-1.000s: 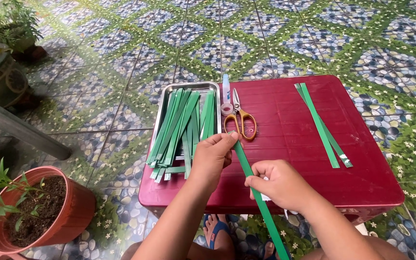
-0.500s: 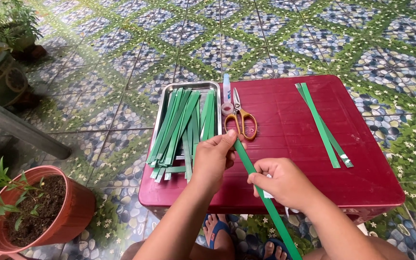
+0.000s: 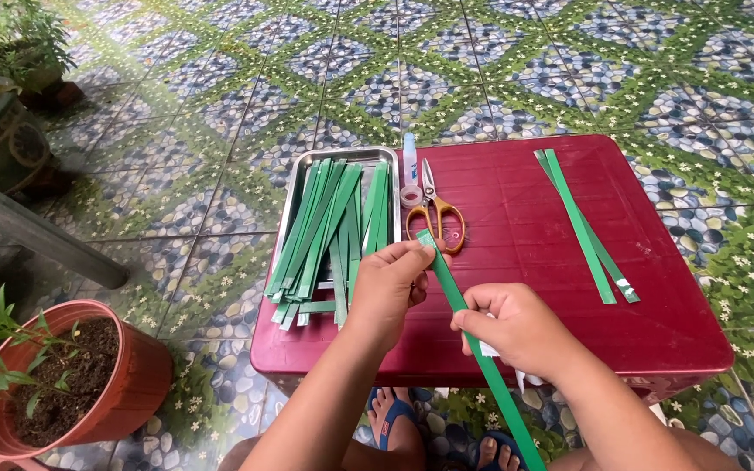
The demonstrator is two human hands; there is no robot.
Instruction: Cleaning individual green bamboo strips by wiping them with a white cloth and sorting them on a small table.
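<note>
Since the earlier frames the green strip (image 3: 473,349) has barely shifted; its upper tip now sits a touch lower and nearer the scissors, and both hands keep their hold. It runs slantwise over the near edge of the red table (image 3: 525,262); the left hand (image 3: 390,288) pinches its top end between thumb and fingertips, the right hand (image 3: 517,331) is closed round its middle, and the lower end hangs free past the table edge toward the feet. By its look the strip is thin, light and limp, likely paper or leaf ribbon; it should bend and crease easily and may tear if pulled hard, so a flat pinch near the end and a loose guiding grip along the middle seem the safest holds; something small and white peeps out under the right hand, though I cannot tell what. Just beyond the left hand lie orange-handled scissors (image 3: 436,214); touching them a small roll of clear tape (image 3: 411,195), and above it a slim glue tube (image 3: 409,157) with a blue band, its label too small to make out. Left of these a metal tray (image 3: 298,174) holds a bundle of green strips (image 3: 329,231); two more strips (image 3: 585,225) lie apart at the table's right. A terracotta plant pot (image 3: 124,384) stands on the tiled floor at left.
</note>
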